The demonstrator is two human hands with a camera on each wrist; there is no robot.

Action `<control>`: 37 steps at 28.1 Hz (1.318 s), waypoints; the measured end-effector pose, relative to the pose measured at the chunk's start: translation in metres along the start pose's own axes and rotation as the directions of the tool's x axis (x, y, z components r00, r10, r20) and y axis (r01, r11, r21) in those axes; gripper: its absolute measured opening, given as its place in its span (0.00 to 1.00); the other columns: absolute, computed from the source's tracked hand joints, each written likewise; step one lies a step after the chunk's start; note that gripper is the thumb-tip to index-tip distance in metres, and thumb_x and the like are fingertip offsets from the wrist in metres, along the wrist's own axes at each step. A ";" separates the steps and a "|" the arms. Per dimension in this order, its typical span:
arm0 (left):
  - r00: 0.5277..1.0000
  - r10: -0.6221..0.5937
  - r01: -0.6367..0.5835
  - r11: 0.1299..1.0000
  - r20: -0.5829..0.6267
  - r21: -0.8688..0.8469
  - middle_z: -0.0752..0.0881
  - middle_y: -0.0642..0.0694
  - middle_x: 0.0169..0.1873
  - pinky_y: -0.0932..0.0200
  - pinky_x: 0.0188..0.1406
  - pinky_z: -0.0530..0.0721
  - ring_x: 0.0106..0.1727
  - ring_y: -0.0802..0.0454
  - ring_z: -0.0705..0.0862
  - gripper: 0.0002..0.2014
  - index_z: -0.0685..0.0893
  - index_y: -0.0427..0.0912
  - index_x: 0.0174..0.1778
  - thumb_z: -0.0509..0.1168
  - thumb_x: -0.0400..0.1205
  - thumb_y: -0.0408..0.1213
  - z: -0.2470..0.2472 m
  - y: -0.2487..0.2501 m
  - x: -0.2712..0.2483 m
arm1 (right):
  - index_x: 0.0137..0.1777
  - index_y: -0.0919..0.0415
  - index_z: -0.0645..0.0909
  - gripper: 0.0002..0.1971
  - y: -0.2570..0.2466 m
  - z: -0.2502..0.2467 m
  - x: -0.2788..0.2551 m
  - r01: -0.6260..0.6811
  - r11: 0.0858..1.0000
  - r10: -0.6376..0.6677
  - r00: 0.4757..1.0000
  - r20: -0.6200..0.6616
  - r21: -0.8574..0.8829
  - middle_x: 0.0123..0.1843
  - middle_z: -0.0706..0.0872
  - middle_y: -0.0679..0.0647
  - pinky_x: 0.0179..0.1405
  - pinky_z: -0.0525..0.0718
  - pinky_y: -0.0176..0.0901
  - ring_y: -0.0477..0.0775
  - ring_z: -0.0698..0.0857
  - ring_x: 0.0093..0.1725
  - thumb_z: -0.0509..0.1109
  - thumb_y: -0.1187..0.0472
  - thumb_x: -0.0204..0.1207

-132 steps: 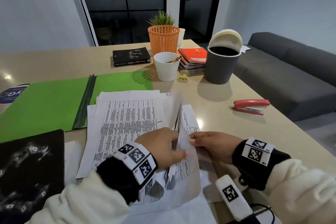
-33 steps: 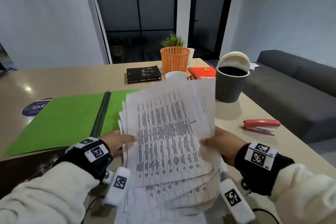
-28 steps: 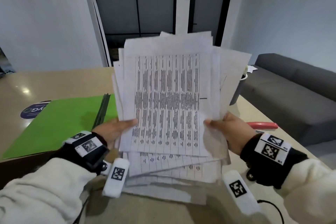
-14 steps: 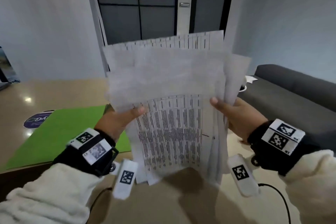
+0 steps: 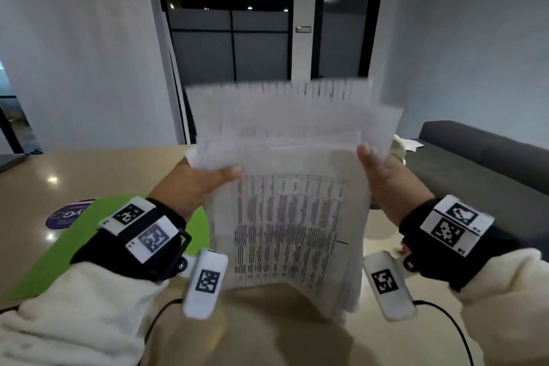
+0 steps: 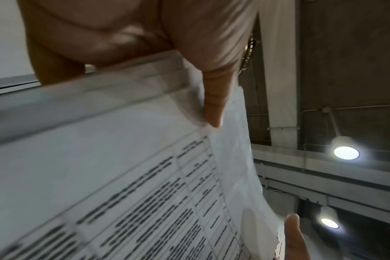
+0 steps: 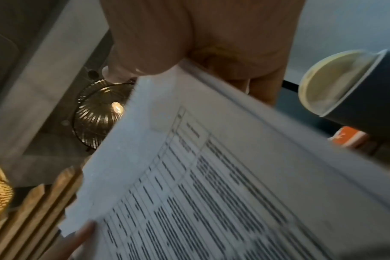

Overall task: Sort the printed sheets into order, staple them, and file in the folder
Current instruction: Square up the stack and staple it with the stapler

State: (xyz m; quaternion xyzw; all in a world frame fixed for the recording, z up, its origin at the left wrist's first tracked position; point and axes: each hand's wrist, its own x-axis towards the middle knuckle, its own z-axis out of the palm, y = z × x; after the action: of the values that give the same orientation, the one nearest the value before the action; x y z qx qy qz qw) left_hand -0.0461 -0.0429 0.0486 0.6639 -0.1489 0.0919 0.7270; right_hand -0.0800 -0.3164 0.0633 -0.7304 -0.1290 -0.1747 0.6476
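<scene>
A loose stack of printed sheets (image 5: 285, 217) with dense tables stands upright above the table, its upper edges fanned out and blurred. My left hand (image 5: 196, 184) grips the stack's left edge, thumb across the front page. My right hand (image 5: 389, 178) grips the right edge, thumb on the front. In the left wrist view the sheets (image 6: 122, 167) run under my thumb; in the right wrist view the sheets (image 7: 211, 167) fill the frame. The green folder (image 5: 74, 244) lies open on the table at the left. The stapler is hidden.
The beige table (image 5: 89, 166) stretches ahead. A round purple sticker (image 5: 62, 217) sits by the folder. A dark grey sofa (image 5: 481, 163) stands at the right. The grey bin with a cream lid (image 7: 350, 84) and an orange book (image 7: 347, 137) show behind the sheets.
The sheets lay spread on the table while I sorted them; both hands gathered them and lifted the stack upright. In the last half second it moved slightly and the edges blurred.
</scene>
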 end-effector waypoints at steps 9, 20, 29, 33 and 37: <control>0.978 -0.206 0.204 0.976 -0.029 -0.071 0.88 0.36 0.56 0.42 0.67 0.77 0.56 0.44 0.86 0.29 0.86 0.39 0.51 0.83 0.59 0.48 0.014 -0.032 -0.010 | 0.61 0.57 0.82 0.32 0.034 0.004 -0.007 -0.109 0.990 0.107 0.994 -0.026 -0.084 0.46 0.88 0.44 0.44 0.83 0.24 0.38 0.86 0.45 0.67 0.38 0.62; 0.987 -0.163 0.163 0.986 0.001 0.034 0.92 0.48 0.40 0.55 0.41 0.89 0.42 0.51 0.90 0.11 0.86 0.42 0.47 0.74 0.70 0.31 0.017 -0.005 -0.011 | 0.76 0.49 0.62 0.36 0.002 0.006 0.004 0.118 0.986 -0.136 0.977 -0.165 -0.116 0.54 0.78 0.39 0.46 0.80 0.21 0.33 0.83 0.43 0.76 0.58 0.71; 0.949 -0.300 0.295 0.954 0.097 0.058 0.90 0.45 0.52 0.39 0.67 0.77 0.57 0.45 0.87 0.35 0.88 0.47 0.51 0.82 0.45 0.48 0.021 -0.026 -0.022 | 0.73 0.25 0.59 0.37 0.000 -0.002 0.000 0.204 0.748 -0.309 0.949 -0.059 -0.632 0.77 0.59 0.48 0.59 0.70 0.38 0.39 0.64 0.65 0.74 0.43 0.68; 0.944 -0.294 0.285 0.955 0.147 0.079 0.90 0.46 0.51 0.39 0.68 0.77 0.58 0.46 0.87 0.33 0.88 0.47 0.51 0.81 0.47 0.46 0.022 -0.022 -0.023 | 0.74 0.31 0.65 0.34 -0.013 -0.005 0.002 0.152 0.625 -0.243 0.970 -0.006 -0.766 0.82 0.46 0.46 0.58 0.72 0.41 0.49 0.66 0.74 0.68 0.33 0.66; 0.945 -0.294 0.288 0.956 0.144 0.060 0.91 0.45 0.50 0.39 0.66 0.78 0.56 0.45 0.87 0.34 0.88 0.46 0.49 0.82 0.45 0.44 0.021 -0.023 -0.021 | 0.65 0.45 0.77 0.26 -0.007 -0.005 0.002 0.128 0.684 -0.263 0.962 -0.078 -0.719 0.82 0.55 0.49 0.63 0.67 0.36 0.51 0.68 0.75 0.68 0.36 0.69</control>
State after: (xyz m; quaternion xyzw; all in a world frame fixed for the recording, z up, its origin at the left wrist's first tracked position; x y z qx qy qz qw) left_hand -0.0601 -0.0649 0.0212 0.6973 -0.1025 -0.0642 0.7065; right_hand -0.0815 -0.3210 0.0707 -0.8860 -0.0723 -0.3425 0.3042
